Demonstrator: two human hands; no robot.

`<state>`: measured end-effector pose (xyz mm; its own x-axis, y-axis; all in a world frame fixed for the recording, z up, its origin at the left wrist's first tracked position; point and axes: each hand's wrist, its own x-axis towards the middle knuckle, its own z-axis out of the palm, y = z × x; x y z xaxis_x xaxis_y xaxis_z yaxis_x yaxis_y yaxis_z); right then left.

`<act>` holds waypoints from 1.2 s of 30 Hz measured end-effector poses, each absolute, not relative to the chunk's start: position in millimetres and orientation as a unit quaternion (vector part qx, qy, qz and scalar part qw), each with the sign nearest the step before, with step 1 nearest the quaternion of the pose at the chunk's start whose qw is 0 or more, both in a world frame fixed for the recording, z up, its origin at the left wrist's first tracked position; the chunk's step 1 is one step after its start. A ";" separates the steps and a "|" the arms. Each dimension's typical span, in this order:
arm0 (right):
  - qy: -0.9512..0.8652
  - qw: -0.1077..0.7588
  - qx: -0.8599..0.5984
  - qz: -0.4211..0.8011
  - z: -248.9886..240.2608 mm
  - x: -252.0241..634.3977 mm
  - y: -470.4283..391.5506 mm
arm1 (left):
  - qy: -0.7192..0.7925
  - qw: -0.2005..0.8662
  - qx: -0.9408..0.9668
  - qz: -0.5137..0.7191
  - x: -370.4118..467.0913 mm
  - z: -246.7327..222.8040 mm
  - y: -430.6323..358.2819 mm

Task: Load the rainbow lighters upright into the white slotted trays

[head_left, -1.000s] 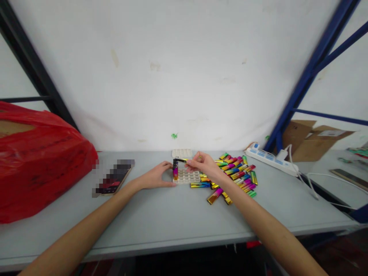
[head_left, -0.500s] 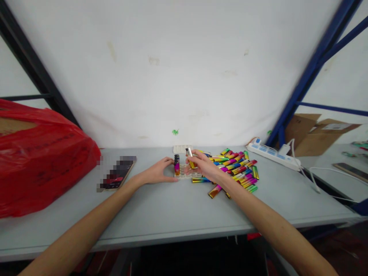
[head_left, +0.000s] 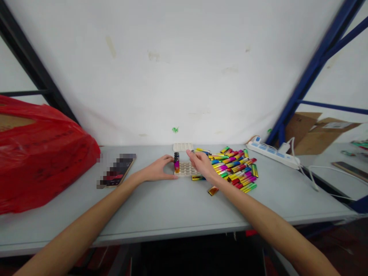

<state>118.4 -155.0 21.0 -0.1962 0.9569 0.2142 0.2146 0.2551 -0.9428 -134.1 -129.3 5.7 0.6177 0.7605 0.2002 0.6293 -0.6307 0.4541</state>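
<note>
At the far left of the frame, a red plastic bag (head_left: 46, 157) is set on the grey desk (head_left: 149, 214), with part of something brown seen through its opening. To its right, a phone (head_left: 119, 170) is laid slantwise on the desk, its near left part covered by blurred squares

Left of the centre, the left hand (head_left: 158, 168) is held open in a curve, with thumb and fingers parted around the left end of a pale tray (head_left: 186, 169) with small round-edged compartments. Whether the tray is touched by the fingertips cannot be told. Between the thumb and the fingers, a row of upright lighters (head_left: 176, 163) is stood along the tray's left edge, with dark tops and a pink and gold body seen at the front

Behind the tray, near the middle of the frame, a second pale tray (head_left: 183, 147) is placed close to the wall (head_left: 184, 76). Over the right part of the first tray, the right hand (head_left: 202, 165) is closed on a held lighter (head_left: 193, 151), of which only a small dark top is seen above the fingers; the rest is hidden

Right of the centre, beside and partly behind the right hand, a loose pile of lighters (head_left: 235, 168) in shiny mixed colours is spread flat. Farther right, a white power strip (head_left: 273, 154) is set slantwise, and beyond it a cardboard box (head_left: 316, 134) is seen behind a blue post (head_left: 304, 73)
</note>
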 end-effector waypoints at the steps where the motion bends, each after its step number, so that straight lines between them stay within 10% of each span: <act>1: -0.659 0.449 -0.462 0.388 19.3 118.0 -154.2 | 0.392 0.172 0.883 0.192 -134.2 5.3 -128.8; 36: -0.896 0.178 -0.405 0.041 18.3 108.0 -163.2 | 0.381 0.177 0.885 0.201 -132.5 8.2 -131.5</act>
<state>108.0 -163.2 18.3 -0.6087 0.7404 0.2851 0.7114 0.6684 -0.2170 -132.5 -131.5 8.2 0.6289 0.7454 0.2211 0.6027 -0.6470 0.4672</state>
